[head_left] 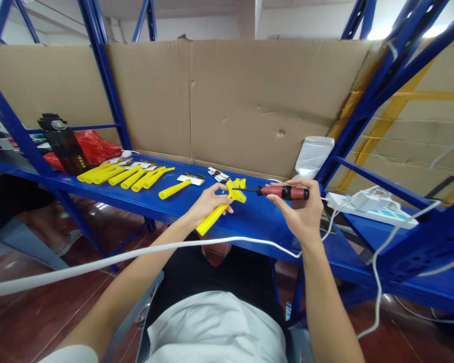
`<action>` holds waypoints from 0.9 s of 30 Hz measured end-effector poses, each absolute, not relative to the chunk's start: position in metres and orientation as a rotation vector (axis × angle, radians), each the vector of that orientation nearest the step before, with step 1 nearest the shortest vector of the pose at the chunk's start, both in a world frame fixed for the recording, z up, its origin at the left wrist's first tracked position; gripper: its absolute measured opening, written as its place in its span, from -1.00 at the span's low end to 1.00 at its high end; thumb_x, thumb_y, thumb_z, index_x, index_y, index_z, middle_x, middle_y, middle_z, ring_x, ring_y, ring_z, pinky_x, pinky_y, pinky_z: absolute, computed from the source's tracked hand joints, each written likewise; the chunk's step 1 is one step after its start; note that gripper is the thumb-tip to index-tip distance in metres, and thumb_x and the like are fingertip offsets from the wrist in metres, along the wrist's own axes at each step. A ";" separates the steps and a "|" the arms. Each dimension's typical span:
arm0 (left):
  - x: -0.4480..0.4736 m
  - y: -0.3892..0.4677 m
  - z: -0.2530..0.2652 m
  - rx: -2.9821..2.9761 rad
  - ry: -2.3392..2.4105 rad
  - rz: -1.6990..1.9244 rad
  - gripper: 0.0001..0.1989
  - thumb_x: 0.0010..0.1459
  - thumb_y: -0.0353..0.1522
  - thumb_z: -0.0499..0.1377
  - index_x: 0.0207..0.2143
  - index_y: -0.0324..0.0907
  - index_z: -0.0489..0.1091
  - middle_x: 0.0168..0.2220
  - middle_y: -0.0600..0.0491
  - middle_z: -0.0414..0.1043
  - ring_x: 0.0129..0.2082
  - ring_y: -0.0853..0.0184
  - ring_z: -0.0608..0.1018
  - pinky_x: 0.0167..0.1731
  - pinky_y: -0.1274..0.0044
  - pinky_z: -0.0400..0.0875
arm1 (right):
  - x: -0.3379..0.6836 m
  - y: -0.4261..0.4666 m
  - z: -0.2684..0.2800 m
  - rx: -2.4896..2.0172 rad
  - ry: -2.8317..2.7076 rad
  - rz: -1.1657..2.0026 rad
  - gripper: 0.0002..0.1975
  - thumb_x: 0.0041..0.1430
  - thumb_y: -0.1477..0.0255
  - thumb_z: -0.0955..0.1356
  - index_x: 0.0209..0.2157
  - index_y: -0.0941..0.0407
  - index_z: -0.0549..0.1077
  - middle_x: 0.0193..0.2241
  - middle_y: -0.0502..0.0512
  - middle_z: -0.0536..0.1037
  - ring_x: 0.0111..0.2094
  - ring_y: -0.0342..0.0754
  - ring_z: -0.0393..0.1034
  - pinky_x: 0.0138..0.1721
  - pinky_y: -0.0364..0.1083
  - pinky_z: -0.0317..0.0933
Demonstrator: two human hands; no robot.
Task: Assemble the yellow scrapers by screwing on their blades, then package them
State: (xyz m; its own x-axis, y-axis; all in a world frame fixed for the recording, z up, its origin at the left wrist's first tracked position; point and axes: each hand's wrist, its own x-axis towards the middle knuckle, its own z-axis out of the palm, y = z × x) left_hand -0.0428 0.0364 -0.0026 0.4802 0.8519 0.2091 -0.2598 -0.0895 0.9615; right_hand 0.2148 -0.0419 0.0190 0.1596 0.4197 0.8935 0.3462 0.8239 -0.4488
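Right of a bottle [63, 147] lettered "…BORD", left hand [209, 200] grips yellow tool [213, 220], right hand [303, 214] clasps screwdriver [274, 192].

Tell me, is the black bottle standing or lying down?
Standing. The black bottle has its lid on top and its base down by the blue shelf. It looks slanted, but so does the blue post nearby.

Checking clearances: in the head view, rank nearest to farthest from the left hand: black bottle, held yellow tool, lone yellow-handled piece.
1. Held yellow tool: in the left hand.
2. Lone yellow-handled piece: on shelf, just left.
3. Black bottle: far left.
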 end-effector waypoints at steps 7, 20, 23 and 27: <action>-0.044 0.037 -0.004 1.375 0.568 1.003 -0.45 0.08 -0.32 0.54 -0.02 -0.13 0.31 -0.37 0.06 0.65 -0.44 0.25 0.74 -0.46 0.55 0.47 | 0.214 -0.041 0.021 -0.563 -1.495 0.170 -0.48 0.31 0.33 0.65 0.14 -0.09 0.39 0.06 0.10 0.73 0.11 0.19 0.73 0.26 0.33 0.57; -0.044 0.037 -0.002 1.404 0.575 0.988 -0.46 0.09 -0.31 0.52 -0.02 -0.14 0.31 -0.37 0.03 0.69 -0.46 0.26 0.72 -0.44 0.53 0.47 | 0.213 -0.043 0.023 -0.670 -1.463 0.026 -0.48 0.23 0.24 0.70 0.06 -0.05 0.48 -0.11 0.07 0.76 -0.02 0.17 0.77 0.12 0.21 0.65; -0.045 0.038 -0.002 1.413 0.588 0.991 -0.44 0.09 -0.30 0.53 -0.01 -0.13 0.29 -0.36 0.02 0.70 -0.45 0.25 0.73 -0.43 0.52 0.49 | 0.212 -0.044 0.023 -0.597 -1.524 0.162 -0.50 0.33 0.29 0.64 0.14 -0.07 0.42 0.12 0.15 0.73 0.16 0.20 0.72 0.29 0.32 0.57; -0.044 0.040 -0.002 1.426 0.589 0.983 -0.43 0.08 -0.29 0.54 -0.01 -0.13 0.29 -0.36 0.01 0.70 -0.45 0.25 0.73 -0.44 0.52 0.49 | 0.211 -0.046 0.021 -0.612 -1.501 0.160 -0.56 0.33 0.31 0.65 0.07 -0.05 0.46 -0.02 0.11 0.77 0.09 0.22 0.76 0.27 0.32 0.57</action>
